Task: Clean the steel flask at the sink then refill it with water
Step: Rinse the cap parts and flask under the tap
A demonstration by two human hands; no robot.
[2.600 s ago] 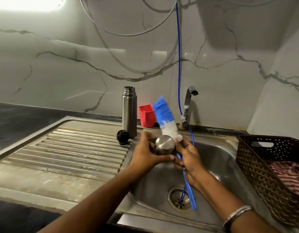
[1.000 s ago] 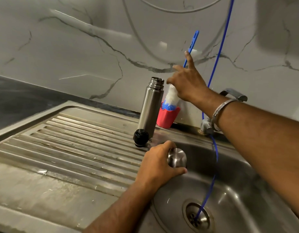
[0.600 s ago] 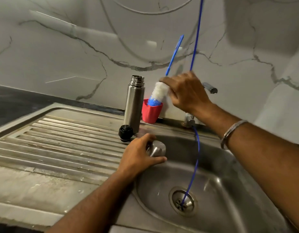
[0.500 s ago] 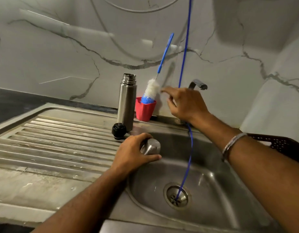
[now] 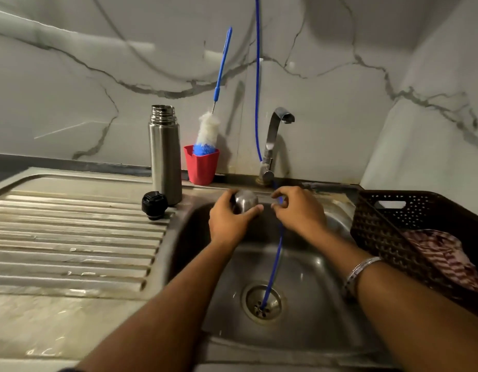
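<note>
The steel flask (image 5: 164,154) stands upright and uncapped on the drainboard beside the sink (image 5: 307,326). Its black stopper (image 5: 154,205) lies at its foot. My left hand (image 5: 229,221) grips the round steel flask cup (image 5: 244,203) over the back of the basin. My right hand (image 5: 299,210) hovers just right of the cup with fingers loosely curled and holds nothing; a thin blue hose (image 5: 275,253) runs past its fingers. The blue and white bottle brush (image 5: 207,132) stands head down in a red cup (image 5: 201,167).
A steel tap (image 5: 272,146) rises behind the basin, no water running. The blue hose drops from above into the drain (image 5: 262,302). A dark woven basket (image 5: 409,232) holding a striped cloth (image 5: 447,259) sits at the sink's right. The ribbed drainboard (image 5: 71,245) spreads to the left.
My right hand put the brush into the red cup, let it go and came back down beside the steel cup. My left hand kept its grip on the cup.
</note>
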